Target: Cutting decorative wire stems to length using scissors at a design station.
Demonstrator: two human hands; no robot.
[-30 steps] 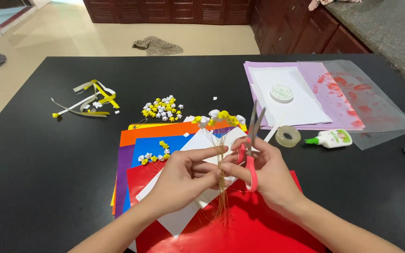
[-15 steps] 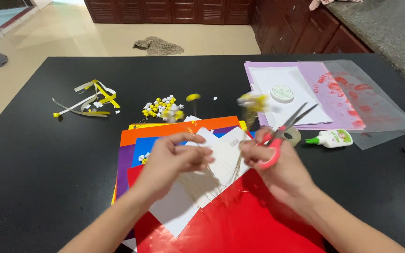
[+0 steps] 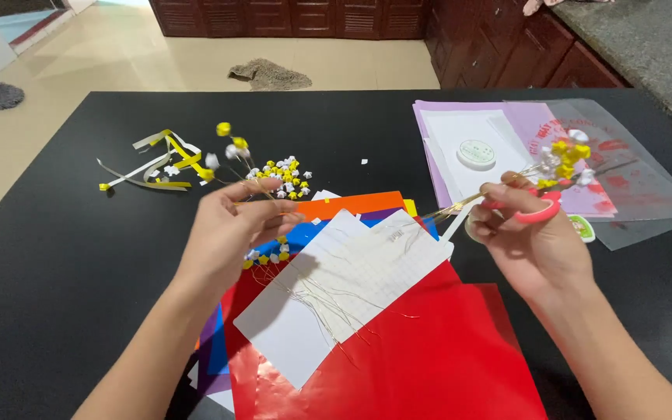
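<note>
Hands have split apart: left hand (image 3: pixel 231 225) now pinches one wire sprig (image 3: pixel 231 152) above the table (image 3: pixel 56 257), right hand (image 3: pixel 526 225) clasps red scissors (image 3: pixel 542 210) plus another flowered sprig (image 3: pixel 565 159).

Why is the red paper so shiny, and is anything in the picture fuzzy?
Head view: the red sheet is glossy, so room light makes pale glare along its lower left edge; the clear plastic sleeve glints too. The beaded sprig in the left hand looks a bit smeared; the right hand with its scissors is sharper.
</note>
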